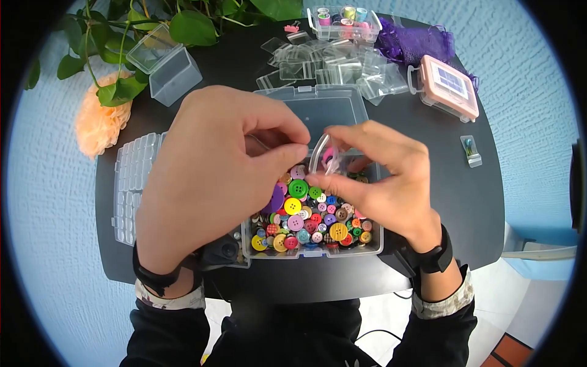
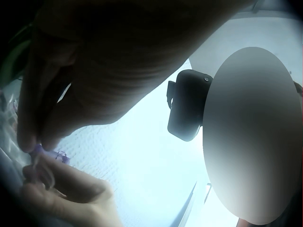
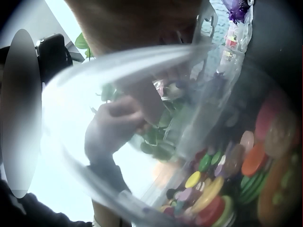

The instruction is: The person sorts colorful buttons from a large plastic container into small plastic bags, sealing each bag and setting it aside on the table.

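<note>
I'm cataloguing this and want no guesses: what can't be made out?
Head view: whether the left grip pinches anything; its fingers hide it.
Head view: full shape of the clear plastic piece; the right grip covers part.
Head view: print on the pink case; too small.
Head view: rest of the plant; cut off by the top edge.
Right wrist view: holes in buttons; blurred.

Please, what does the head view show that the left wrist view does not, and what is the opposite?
Only the head view: I can make out the multicoloured round plastic buttons, the peach ruffled mesh puff and the pink-lidded rectangular plastic case there alone.

Only the left wrist view: a black device with rounded corners, at the middle right.

Both: the left hand, and the right hand gripping a clear curved plastic piece, which is blurred in the left wrist view.
</note>
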The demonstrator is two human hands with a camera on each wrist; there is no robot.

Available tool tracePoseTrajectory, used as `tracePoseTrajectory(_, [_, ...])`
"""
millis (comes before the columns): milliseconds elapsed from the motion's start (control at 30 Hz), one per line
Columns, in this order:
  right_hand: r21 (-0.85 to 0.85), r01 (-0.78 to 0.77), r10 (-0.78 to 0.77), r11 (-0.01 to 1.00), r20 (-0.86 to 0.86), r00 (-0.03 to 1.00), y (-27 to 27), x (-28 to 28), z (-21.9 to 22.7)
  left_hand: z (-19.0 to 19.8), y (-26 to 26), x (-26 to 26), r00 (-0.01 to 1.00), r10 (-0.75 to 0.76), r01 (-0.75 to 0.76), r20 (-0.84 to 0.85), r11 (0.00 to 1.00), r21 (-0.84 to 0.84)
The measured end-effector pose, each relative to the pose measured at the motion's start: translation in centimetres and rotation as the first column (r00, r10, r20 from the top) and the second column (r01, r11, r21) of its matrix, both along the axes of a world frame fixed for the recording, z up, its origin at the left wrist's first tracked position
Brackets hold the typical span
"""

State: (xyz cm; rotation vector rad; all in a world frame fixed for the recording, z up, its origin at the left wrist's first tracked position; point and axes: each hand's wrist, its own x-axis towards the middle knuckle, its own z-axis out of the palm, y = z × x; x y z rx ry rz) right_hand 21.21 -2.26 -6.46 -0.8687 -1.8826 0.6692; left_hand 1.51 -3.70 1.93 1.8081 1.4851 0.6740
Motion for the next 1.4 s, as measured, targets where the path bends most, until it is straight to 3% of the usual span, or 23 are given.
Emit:
tracePoseTrajectory(33, [0.026, 0.017, -0.018, 1.000, 0.011, 1.000, 0.0, 0.1, 0.0, -0.2, -0.1, -0.3, 1.000, 0.000, 0.000, 0.000, 1.000, -0.009])
tracePoseTrajectory(100, [0.066, 0.051, -0.051, 0.997, -0.010, 0.999, 0.4, 0.3, -0.3, -1.1, -0.3, -0.9, 0.950, -0.206, 0.217, -0.236, 0.976, 0.023])
tracePoseTrajectory(133, [0.073, 0.069, -0.068, 0.995, -0.019, 0.998, 0.7, 0.4, -0.4, -2.3, -0.5, -1.1, 0.948, -0.211, 0.221, -0.238, 0.975, 0.015])
tracePoseTrajectory(200, [0.084, 0.098, -0.095, 0.992, -0.037, 0.995, 1.0, 0.9, -0.5, -4.8, -1.1, -1.0, 0.798, -0.563, 0.591, -0.215, 0.800, 0.101])
tracePoseTrajectory(233, [0.076, 0.105, -0.102, 0.992, -0.048, 0.994, 1.1, 1.0, -0.4, -4.6, -1.3, -0.5, 0.795, -0.566, 0.595, -0.219, 0.797, 0.099])
tracePoseTrajectory(333, [0.068, 0.098, -0.095, 0.993, -0.054, 0.994, 1.0, 1.0, -0.3, -3.8, -1.7, 0.9, 0.659, -0.664, 0.682, -0.353, 0.726, -0.094])
tracePoseTrajectory(467, [0.040, 0.036, -0.035, 0.999, -0.017, 0.999, 0.5, 0.7, -0.5, -5.4, -1.6, 1.2, 0.627, -0.656, 0.687, -0.421, 0.720, -0.098])
tracePoseTrajectory(533, [0.040, 0.022, -0.022, 0.999, 0.000, 1.000, 0.3, 0.6, -0.5, -5.7, -1.4, 1.2, 0.626, -0.691, 0.710, -0.362, 0.697, -0.104])
tracePoseTrajectory(667, [0.053, 0.011, -0.013, 0.999, 0.032, 0.999, 0.2, 0.6, -0.6, -5.0, -0.8, 0.4, 0.632, -0.654, 0.706, -0.416, 0.707, -0.041])
tracePoseTrajectory(733, [0.064, 0.017, -0.019, 0.998, 0.030, 0.999, 0.2, 0.7, -0.5, -3.5, -0.8, -0.2, 0.806, -0.545, 0.578, -0.229, 0.809, 0.107])
tracePoseTrajectory(767, [0.078, 0.018, -0.021, 0.997, 0.031, 0.999, 0.2, 0.7, -0.4, -2.7, -0.8, -0.5, 0.804, -0.544, 0.579, -0.240, 0.808, 0.110])
tracePoseTrajectory(833, [0.094, 0.021, -0.023, 0.995, 0.029, 0.999, 0.1, 0.6, -0.3, -0.7, -1.1, -0.8, 0.936, -0.314, 0.346, -0.156, 0.901, 0.261])
tracePoseTrajectory(867, [0.112, 0.021, -0.023, 0.994, 0.019, 1.000, 0.0, 0.5, -0.4, 0.4, -1.5, -0.3, 0.989, -0.111, 0.120, -0.092, 0.989, 0.091])
tracePoseTrajectory(967, [0.129, 0.017, -0.019, 0.991, 0.012, 1.000, -0.2, 0.2, -0.4, 0.6, -0.6, -0.2, 1.000, -0.007, 0.006, 0.013, 0.998, 0.059])
tracePoseTrajectory(1133, [0.094, 0.020, -0.019, 0.995, -0.010, 1.000, 0.0, 0.1, -0.8, -0.3, -0.1, 0.9, 0.993, -0.072, 0.081, 0.098, 0.993, -0.088])
tracePoseTrajectory(1233, [0.103, 0.022, -0.023, 0.994, 0.001, 1.000, 0.0, 0.1, -1.0, -0.7, 0.1, 1.2, 0.994, -0.043, 0.055, 0.100, 0.991, -0.123])
tracePoseTrajectory(1300, [0.106, 0.029, -0.032, 0.994, 0.031, 0.999, 0.0, 0.1, -0.8, -0.2, 0.0, 1.7, 0.992, 0.068, -0.047, 0.106, 0.982, -0.182])
tracePoseTrajectory(1400, [0.123, 0.030, -0.037, 0.992, 0.052, 0.998, 0.0, 0.2, -0.6, -0.6, 0.3, 1.1, 0.984, 0.065, -0.028, 0.168, 0.976, -0.214])
